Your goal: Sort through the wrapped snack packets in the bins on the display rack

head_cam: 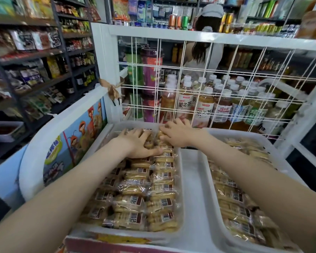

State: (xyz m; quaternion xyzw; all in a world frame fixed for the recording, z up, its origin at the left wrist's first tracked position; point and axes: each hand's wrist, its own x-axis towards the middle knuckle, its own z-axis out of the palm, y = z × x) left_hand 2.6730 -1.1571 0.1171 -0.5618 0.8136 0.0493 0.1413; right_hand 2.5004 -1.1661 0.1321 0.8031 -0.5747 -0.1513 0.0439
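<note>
Two white plastic bins stand side by side on the display rack. The left bin (181,179) is packed with rows of clear-wrapped golden snack packets (133,203) bearing barcode labels. The right bin (211,179) holds similar packets (233,196). Both my hands reach to the far end of the left bin. My left hand (137,143) lies spread on the packets there, fingers digging between them. My right hand (175,134) has its fingers curled over the packets at the bin's back edge, gripping them.
A white wire grid (217,84) rises right behind the bins, with bottled tea drinks (202,105) beyond it. A person (204,44) stands further back. Dark shelves (44,52) of packaged goods run along the left. A colourful printed panel (75,141) sides the rack.
</note>
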